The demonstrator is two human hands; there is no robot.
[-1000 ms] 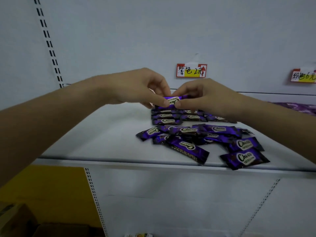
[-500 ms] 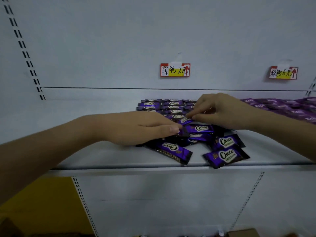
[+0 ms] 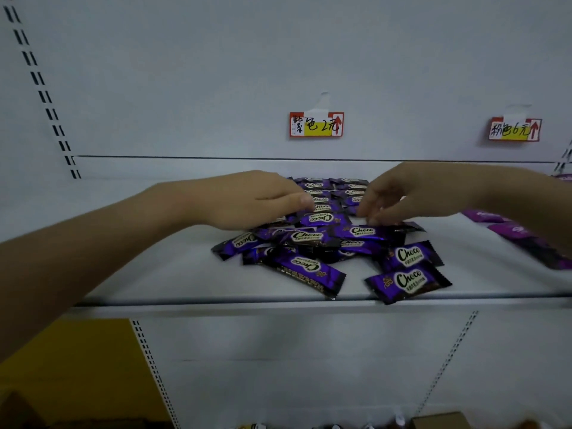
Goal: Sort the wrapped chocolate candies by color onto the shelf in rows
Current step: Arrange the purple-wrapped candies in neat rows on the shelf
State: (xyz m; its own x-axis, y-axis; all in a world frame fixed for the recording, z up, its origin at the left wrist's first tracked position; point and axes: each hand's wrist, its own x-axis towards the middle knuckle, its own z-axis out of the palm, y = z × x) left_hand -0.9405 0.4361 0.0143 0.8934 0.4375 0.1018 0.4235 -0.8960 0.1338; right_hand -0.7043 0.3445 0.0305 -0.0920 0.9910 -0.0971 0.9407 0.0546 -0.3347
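Loose purple Choco candies (image 3: 305, 267) lie in a pile on the front of the white shelf (image 3: 154, 267). Behind the pile, more purple candies (image 3: 314, 184) lie lined up in two short rows running to the back. One purple candy (image 3: 322, 218) sits at the near end of the left row, between my hands. My left hand (image 3: 247, 201) reaches in from the left and its fingers cover that candy's left end. My right hand (image 3: 405, 193) comes from the right with fingers bent down at its right end. The fingertips' grip is partly hidden.
Lighter purple-pink candies (image 3: 520, 233) lie on the shelf at the right. Two handwritten price labels (image 3: 315, 124) (image 3: 515, 130) are taped to the back panel. Below the shelf edge are a yellow panel (image 3: 77, 366) and a cardboard box (image 3: 439, 422).
A second ago both hands held a candy up over the back rows. They dropped to the pile, and now they are at a candy at the near end of the left row.
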